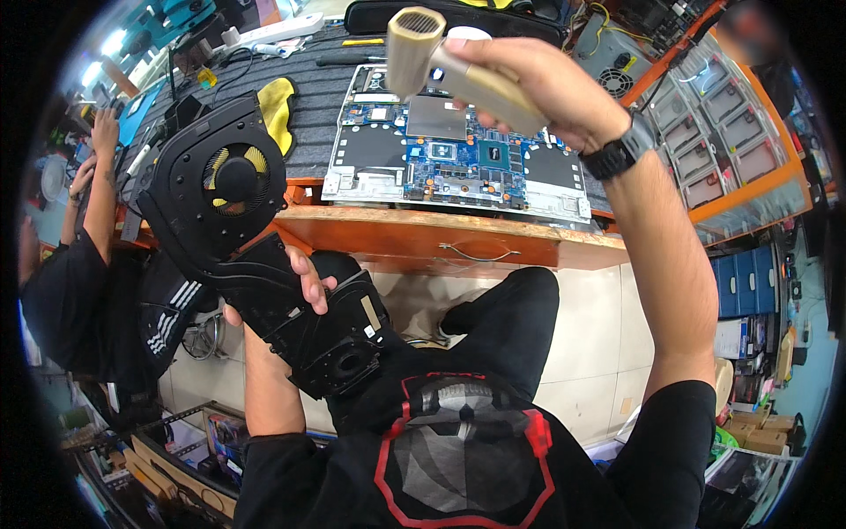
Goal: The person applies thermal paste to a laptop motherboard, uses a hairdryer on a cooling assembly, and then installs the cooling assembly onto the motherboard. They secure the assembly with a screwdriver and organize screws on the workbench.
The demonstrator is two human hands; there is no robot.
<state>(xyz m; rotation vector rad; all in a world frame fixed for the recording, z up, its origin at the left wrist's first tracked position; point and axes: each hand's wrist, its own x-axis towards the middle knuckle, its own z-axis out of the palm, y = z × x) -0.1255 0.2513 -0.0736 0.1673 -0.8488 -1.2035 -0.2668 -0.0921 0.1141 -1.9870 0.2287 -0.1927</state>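
Note:
My left hand [310, 284] grips a black laptop cooling assembly [256, 304] from below, tilted over my lap. A round fan [236, 180] at its upper end faces me, and yellow shows through the blades. My right hand [520, 84] is wrapped round the handle of a beige handheld blower [476, 88], raised over the bench. Its grilled round end points up and its narrower end downward. Below it lies an opened laptop base [564, 204] with a blue circuit board [454, 172] exposed. The blower and my right hand cover part of its far side.
The laptop sits at the front edge of a wooden bench [405, 222] with a grey ribbed mat. A yellow cloth [278, 115] lies left of it. An orange-framed parts cabinet [749, 203] stands at right. Another person's arm [104, 150] rests at the far left.

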